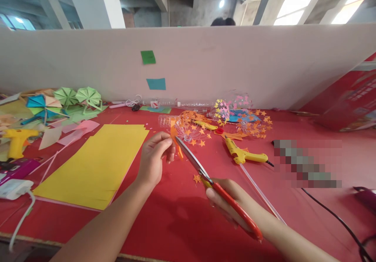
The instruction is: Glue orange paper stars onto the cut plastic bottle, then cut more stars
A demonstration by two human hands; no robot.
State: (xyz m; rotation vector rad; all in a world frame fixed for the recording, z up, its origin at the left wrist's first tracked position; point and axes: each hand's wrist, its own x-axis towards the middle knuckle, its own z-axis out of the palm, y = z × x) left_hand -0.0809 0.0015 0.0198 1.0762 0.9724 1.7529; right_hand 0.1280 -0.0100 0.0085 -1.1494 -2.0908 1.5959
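Observation:
In the middle of the head view, my left hand (157, 152) pinches a narrow orange paper strip (173, 129) between thumb and fingers. My right hand (227, 199) is closed on red-handled scissors (190, 158), whose blades point up and left. The blade tips are right beside the strip; whether they touch it I cannot tell. A small orange paper star (197, 179) lies on the red table just left of my right hand. Beyond my hands, orange paper stars (202, 128) are scattered around clear plastic bottle pieces (185, 132).
Yellow paper sheets (96, 164) lie at the left, near folded green paper fans (88, 95) and a yellow glue gun (19, 140). Another yellow glue gun (245, 155) with a clear glue stick rests at the right. A white partition (188, 66) stands behind the table.

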